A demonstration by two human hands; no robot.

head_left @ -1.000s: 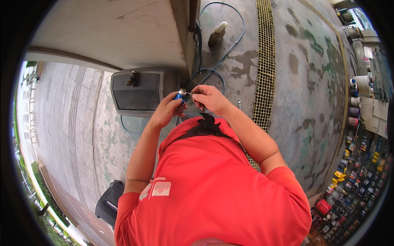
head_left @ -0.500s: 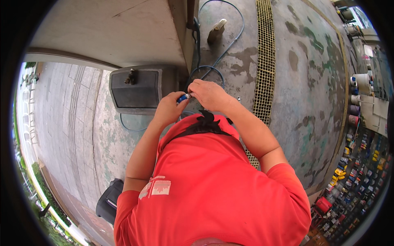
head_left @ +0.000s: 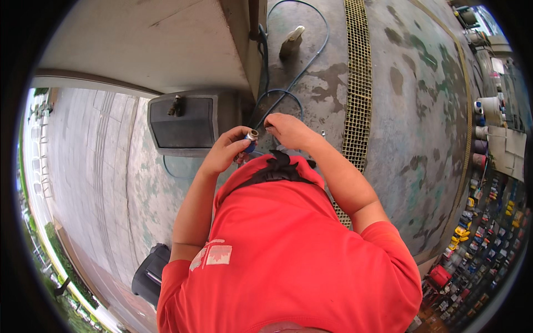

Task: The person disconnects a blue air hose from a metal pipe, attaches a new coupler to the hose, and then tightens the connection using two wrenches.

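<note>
Left hand is wrapped around a small blue fitting with a metal end, held up just in front of the red shirt. Right hand sits just beside it with fingers curled; can't tell if it pinches anything. Grey sink to the left, blue hose farther off.

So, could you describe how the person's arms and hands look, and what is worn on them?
Both hands, the left hand and the right hand, are bare, with no gloves. The forearms are uncovered too. Short red sleeves of a red shirt end above the elbows. No watch or rings are visible.
</note>
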